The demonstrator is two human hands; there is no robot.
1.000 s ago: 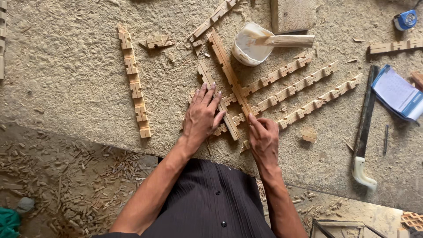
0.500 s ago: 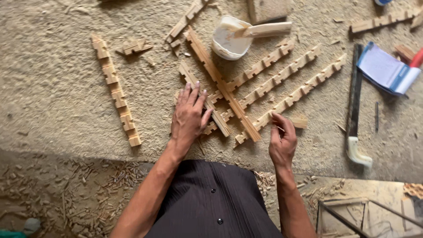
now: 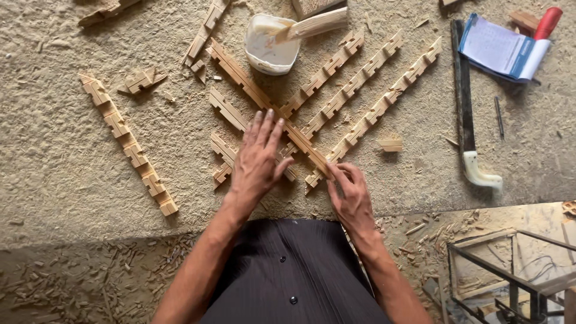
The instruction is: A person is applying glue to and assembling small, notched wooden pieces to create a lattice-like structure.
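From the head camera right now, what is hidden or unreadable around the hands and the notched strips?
- Head view: joints where the notched wooden strips cross lie under the left hand.
- The long diagonal strip: its near end is covered by the right hand.
- The white tub: its contents cannot be told; the wooden stick covers part.
- The metal frame is cut off by the bottom right edge.

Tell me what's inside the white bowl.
The white bowl holds pale, creamy paste with a wooden stick resting in it, sticking out over the rim. The stick's lower end is buried.
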